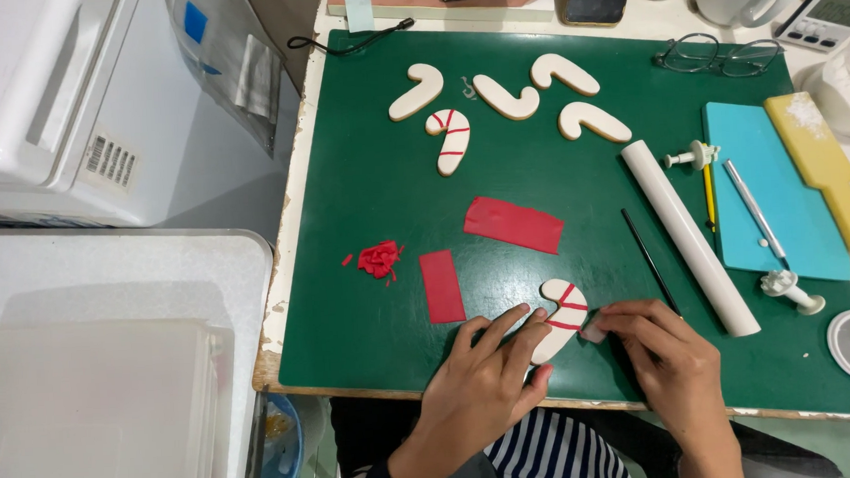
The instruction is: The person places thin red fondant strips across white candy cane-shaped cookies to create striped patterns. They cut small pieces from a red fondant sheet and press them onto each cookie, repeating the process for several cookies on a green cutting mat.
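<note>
A white candy-cane cutout [559, 317] crossed by three red stripes lies near the front edge of the green cutting mat [364, 194], and both hands meet on it. The left hand [481, 382] presses its spread fingertips against the cane's left side and lower stem, holding nothing; the right hand [666, 357] touches the cane's right side with fingers drawn narrow around a small pale bit, too small to identify. In all there are six canes: this one, one more striped cane [451, 139] far behind it toward the mat's back, and four plain white ones [507, 97] in a loose row behind that. Two flat red pieces lie just behind and left of the worked cane: a small upright rectangle [441, 286] and a longer slanted strip [513, 224]. One heap of red scraps [379, 258] sits farther left. Right of the cane, a thin black stick [648, 258] and one white rolling pin [689, 237] run diagonally, the pin's end just beside the right hand. The mat left of the cane, past the red rectangle, is bare, while little mat remains between the cane and the front edge.
</note>
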